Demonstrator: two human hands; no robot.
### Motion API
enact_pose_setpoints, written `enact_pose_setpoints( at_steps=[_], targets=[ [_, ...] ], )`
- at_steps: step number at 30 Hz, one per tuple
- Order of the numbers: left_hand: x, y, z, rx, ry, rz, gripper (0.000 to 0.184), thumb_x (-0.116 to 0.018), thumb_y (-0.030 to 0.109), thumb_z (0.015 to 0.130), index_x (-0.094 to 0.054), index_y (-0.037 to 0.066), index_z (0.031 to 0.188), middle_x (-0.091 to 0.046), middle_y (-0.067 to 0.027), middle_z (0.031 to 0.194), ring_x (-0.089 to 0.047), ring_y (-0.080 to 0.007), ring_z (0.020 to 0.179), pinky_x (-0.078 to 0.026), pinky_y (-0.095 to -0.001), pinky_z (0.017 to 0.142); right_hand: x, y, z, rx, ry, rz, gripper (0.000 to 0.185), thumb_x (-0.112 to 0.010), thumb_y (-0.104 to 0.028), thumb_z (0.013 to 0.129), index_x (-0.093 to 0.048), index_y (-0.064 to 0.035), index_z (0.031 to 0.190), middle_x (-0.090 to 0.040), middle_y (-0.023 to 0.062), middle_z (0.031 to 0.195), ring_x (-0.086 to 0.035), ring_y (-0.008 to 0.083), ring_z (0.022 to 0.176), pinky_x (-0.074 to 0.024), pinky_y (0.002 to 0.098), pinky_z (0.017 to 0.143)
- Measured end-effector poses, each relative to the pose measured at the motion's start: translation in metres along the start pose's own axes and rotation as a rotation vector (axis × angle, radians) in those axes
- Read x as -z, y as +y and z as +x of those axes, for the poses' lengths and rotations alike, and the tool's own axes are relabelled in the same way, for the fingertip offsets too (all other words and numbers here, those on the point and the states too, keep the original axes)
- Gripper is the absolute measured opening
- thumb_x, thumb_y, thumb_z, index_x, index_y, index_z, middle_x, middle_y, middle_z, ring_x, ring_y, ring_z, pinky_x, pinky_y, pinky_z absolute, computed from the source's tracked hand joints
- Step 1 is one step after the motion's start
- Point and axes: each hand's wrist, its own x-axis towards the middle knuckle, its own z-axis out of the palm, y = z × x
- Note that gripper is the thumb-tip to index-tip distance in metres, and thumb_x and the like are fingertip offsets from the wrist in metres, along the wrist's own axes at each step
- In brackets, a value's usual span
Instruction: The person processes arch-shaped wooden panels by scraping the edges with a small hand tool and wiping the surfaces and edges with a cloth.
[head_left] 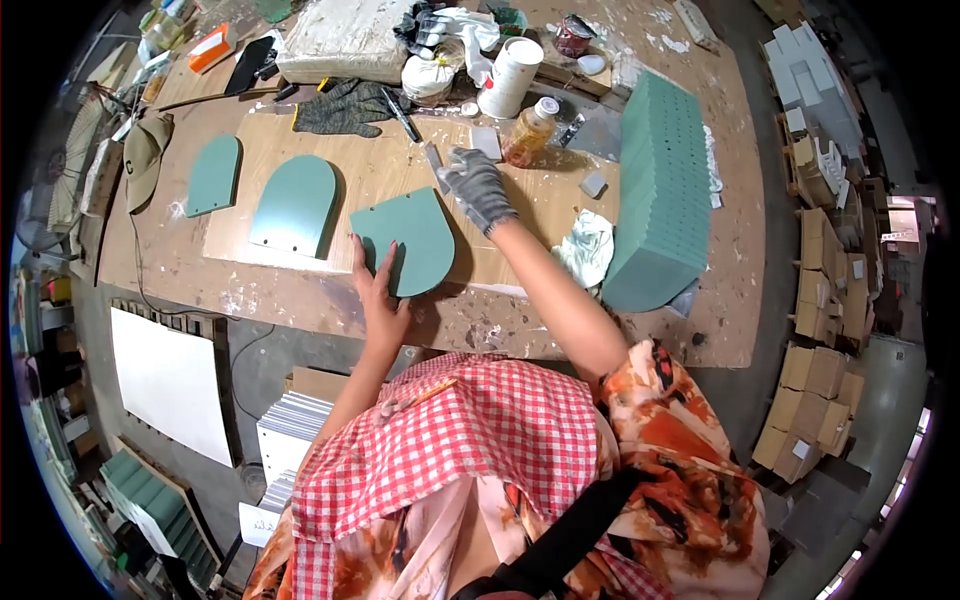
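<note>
My bare left hand (382,295) grips the lower left edge of a green round-ended panel (415,235), fingers spread over its face. At the panel's upper right, my right hand (477,188), in a grey glove, is closed around a narrow flat grey strip (434,168), perhaps a scraper. Its fingers hide part of the strip. Two similar panels lie to the left, a middle one (295,203) and a farther one (213,174). A tall stack of green panels (658,190) stands to the right, with a crumpled white cloth (587,246) beside it.
Beyond my right hand are a bottle of amber liquid (531,132), a white cup (511,78) and a small grey block (593,185). A dark glove (345,108) and a marker (400,115) lie farther back. A cap (147,162) sits at the table's left edge.
</note>
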Motion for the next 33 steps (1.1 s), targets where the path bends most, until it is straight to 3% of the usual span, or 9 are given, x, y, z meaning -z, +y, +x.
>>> enact_pose_setpoints(
  at_steps=[4,6,9,12,13,15,19,25,33],
  targets=[
    [0.008,0.000,0.000,0.017,-0.021,-0.073,0.080,-0.044,-0.015,0.059,-0.049,0.014,0.133,-0.010,-0.0226,0.151,-0.012,-0.0396,0.140,-0.014,-0.0427,0.112,0.083,-0.032,-0.071,0.230,0.219,-0.551,0.054,-0.066,-0.025,0.076,-0.052,-0.0024,0.124,-0.048,0.0213,0.129,-0.035,0.0357,0.127,-0.0240,0.0434,0.107],
    [0.013,0.003,-0.001,0.087,-0.021,-0.211,0.079,-0.042,-0.014,0.059,-0.049,0.013,0.133,-0.009,-0.0215,0.151,-0.011,-0.0386,0.140,-0.014,-0.0418,0.112,0.115,-0.041,-0.103,-0.107,0.111,-0.945,0.061,-0.063,-0.034,0.077,-0.049,-0.0021,0.128,-0.039,0.0240,0.137,-0.028,0.0379,0.131,-0.0181,0.0461,0.110],
    [0.017,-0.008,-0.007,0.187,0.019,-0.442,0.072,-0.044,-0.009,0.063,-0.050,0.010,0.132,-0.007,-0.0179,0.152,-0.012,-0.0334,0.140,-0.015,-0.0402,0.111,0.135,-0.033,-0.136,-0.395,-0.059,-1.048,0.060,-0.057,-0.033,0.082,-0.045,-0.0023,0.132,-0.029,0.0222,0.144,-0.023,0.0358,0.135,-0.0171,0.0429,0.111],
    [0.012,-0.008,-0.004,0.260,0.168,-0.451,0.058,-0.054,-0.005,0.076,-0.047,0.006,0.132,-0.020,-0.0168,0.147,-0.027,-0.0260,0.134,-0.027,-0.0375,0.106,0.133,0.032,-0.150,-0.266,-0.060,-1.194,0.052,-0.052,-0.027,0.087,-0.044,-0.0028,0.133,-0.033,0.0199,0.143,-0.027,0.0305,0.134,-0.0213,0.0361,0.110],
    [0.010,-0.011,0.000,0.411,0.233,-0.559,0.054,-0.057,-0.002,0.080,-0.045,0.004,0.133,-0.028,-0.0153,0.142,-0.034,-0.0228,0.128,-0.032,-0.0343,0.103,0.122,0.088,-0.144,-0.349,0.217,-0.775,0.040,-0.048,-0.019,0.091,-0.048,-0.0014,0.127,-0.042,0.0186,0.136,-0.040,0.0270,0.126,-0.0299,0.0313,0.105],
    [0.000,-0.036,0.002,0.541,0.406,-0.716,0.054,-0.063,0.005,0.085,-0.039,-0.003,0.133,-0.055,-0.0078,0.113,-0.053,-0.0117,0.096,-0.045,-0.0218,0.079,0.136,0.077,-0.137,-0.356,0.129,-0.752,0.037,-0.048,-0.018,0.091,-0.051,-0.0007,0.123,-0.047,0.0187,0.130,-0.045,0.0282,0.119,-0.0338,0.0323,0.102],
    [0.021,-0.047,0.011,0.725,0.139,-0.726,0.034,-0.062,0.011,0.088,-0.053,0.000,0.118,-0.063,0.0003,0.085,-0.052,-0.0019,0.063,-0.038,-0.0181,0.047,0.148,0.019,-0.131,-0.290,0.153,-0.306,0.029,-0.048,-0.003,0.084,-0.061,-0.0027,0.109,-0.059,0.0163,0.108,-0.057,0.0297,0.099,-0.0454,0.0342,0.089],
    [0.038,0.012,0.037,0.618,0.000,-0.766,0.019,-0.060,0.014,0.090,-0.059,0.003,0.105,-0.064,-0.0002,0.086,-0.058,-0.0044,0.068,-0.046,-0.0183,0.054,0.136,-0.074,-0.099,0.255,0.058,0.402,0.034,-0.060,-0.003,0.081,-0.060,-0.0110,0.114,-0.059,0.0090,0.106,-0.058,0.0206,0.096,-0.0484,0.0309,0.085],
    [0.062,0.073,0.076,0.335,0.004,-0.987,0.024,-0.056,0.010,0.091,-0.054,0.000,0.113,-0.063,-0.0022,0.095,-0.057,-0.0033,0.073,-0.045,-0.0166,0.058,0.120,-0.112,-0.085,0.532,0.083,0.061,0.029,-0.061,-0.011,0.082,-0.062,-0.0098,0.111,-0.055,0.0121,0.111,-0.054,0.0261,0.102,-0.0434,0.0339,0.093]
  ],
)
